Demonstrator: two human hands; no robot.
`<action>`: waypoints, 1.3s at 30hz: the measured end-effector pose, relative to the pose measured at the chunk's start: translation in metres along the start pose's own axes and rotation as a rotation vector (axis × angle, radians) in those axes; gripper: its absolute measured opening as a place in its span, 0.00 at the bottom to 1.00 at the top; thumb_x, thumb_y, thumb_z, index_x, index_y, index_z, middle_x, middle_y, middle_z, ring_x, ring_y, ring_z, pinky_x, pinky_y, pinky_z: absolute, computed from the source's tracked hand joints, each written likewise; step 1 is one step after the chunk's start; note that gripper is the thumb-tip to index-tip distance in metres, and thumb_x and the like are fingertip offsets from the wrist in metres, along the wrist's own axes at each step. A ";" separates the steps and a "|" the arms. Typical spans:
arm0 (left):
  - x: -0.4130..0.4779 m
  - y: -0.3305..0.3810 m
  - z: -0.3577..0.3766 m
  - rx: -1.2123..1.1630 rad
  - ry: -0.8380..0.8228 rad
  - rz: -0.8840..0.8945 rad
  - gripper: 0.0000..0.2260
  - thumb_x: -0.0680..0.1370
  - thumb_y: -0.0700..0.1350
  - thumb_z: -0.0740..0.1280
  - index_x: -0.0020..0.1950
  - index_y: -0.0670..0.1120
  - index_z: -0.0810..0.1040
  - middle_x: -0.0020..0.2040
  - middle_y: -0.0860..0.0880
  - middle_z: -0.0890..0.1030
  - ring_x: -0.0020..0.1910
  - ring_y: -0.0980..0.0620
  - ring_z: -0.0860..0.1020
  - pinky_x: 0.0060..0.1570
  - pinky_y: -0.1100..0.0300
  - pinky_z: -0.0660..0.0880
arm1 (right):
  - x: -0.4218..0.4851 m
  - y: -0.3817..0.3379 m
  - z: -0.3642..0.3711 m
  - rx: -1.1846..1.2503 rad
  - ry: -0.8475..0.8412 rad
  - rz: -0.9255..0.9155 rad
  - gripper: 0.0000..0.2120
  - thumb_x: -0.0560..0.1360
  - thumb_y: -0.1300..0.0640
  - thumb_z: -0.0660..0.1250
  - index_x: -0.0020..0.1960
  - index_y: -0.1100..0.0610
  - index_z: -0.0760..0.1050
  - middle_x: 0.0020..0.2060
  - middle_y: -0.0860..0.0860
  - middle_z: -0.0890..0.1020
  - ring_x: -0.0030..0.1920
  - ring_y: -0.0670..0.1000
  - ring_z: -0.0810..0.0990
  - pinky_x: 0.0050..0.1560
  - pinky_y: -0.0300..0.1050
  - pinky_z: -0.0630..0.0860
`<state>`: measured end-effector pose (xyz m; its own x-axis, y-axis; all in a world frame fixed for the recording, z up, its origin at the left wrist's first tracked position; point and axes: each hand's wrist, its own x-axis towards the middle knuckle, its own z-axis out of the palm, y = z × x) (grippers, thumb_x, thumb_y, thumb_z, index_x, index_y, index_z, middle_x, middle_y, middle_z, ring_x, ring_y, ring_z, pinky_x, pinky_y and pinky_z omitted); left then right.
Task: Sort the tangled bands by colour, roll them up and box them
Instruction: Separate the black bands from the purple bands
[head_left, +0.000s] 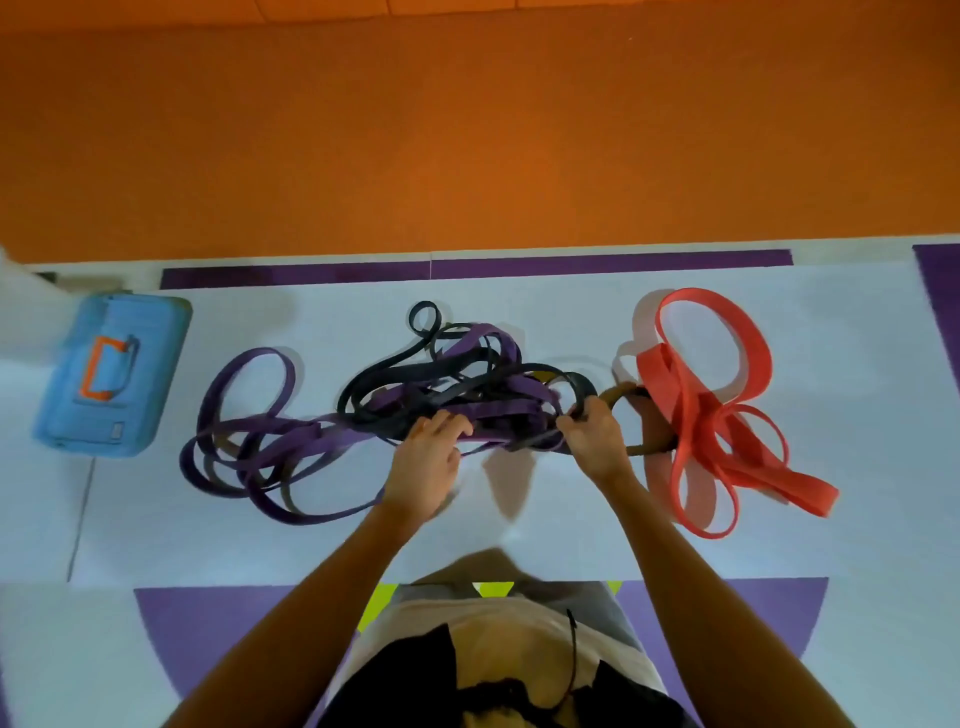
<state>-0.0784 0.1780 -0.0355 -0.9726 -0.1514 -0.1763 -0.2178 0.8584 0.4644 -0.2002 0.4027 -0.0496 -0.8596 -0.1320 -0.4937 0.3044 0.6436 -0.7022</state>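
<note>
A tangle of purple and black bands (452, 384) lies in the middle of the white mat. More purple bands (244, 441) spread in loops to its left. Red bands (711, 410) lie in a loose heap on the right. A brown band (649, 415) loops between the tangle and the red heap. My left hand (428, 457) rests on the tangle's near edge, fingers curled over purple strands. My right hand (595, 436) grips a black band (584, 387) at the tangle's right end. A blue box (111, 374) with an orange handle stands shut at the far left.
The white mat (519, 519) has purple patches near me and along its far edge. Beyond it runs an orange floor (467, 145). My torso fills the bottom middle.
</note>
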 end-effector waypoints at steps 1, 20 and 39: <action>-0.003 -0.006 -0.007 -0.072 0.061 -0.038 0.12 0.78 0.34 0.67 0.56 0.48 0.79 0.55 0.50 0.80 0.52 0.48 0.78 0.51 0.49 0.81 | 0.003 0.000 0.000 -0.009 0.012 0.009 0.06 0.80 0.60 0.68 0.48 0.61 0.72 0.40 0.52 0.78 0.38 0.47 0.76 0.36 0.40 0.69; 0.022 0.011 0.016 0.445 -0.370 0.161 0.32 0.77 0.47 0.74 0.78 0.52 0.66 0.75 0.48 0.69 0.72 0.38 0.71 0.67 0.36 0.70 | -0.028 -0.026 0.028 0.455 0.050 0.208 0.09 0.80 0.69 0.66 0.58 0.64 0.68 0.46 0.62 0.87 0.49 0.58 0.89 0.49 0.52 0.86; -0.010 -0.063 -0.035 0.063 -0.012 0.340 0.15 0.68 0.30 0.75 0.52 0.43 0.84 0.55 0.48 0.83 0.46 0.42 0.80 0.38 0.49 0.82 | -0.065 -0.034 0.028 0.601 0.218 0.203 0.08 0.78 0.69 0.67 0.56 0.71 0.74 0.49 0.65 0.83 0.53 0.62 0.84 0.60 0.62 0.82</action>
<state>-0.0574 0.1084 -0.0323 -0.9876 0.1538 -0.0313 0.1241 0.8872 0.4443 -0.1434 0.3678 -0.0082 -0.8053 0.1436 -0.5752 0.5901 0.0996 -0.8012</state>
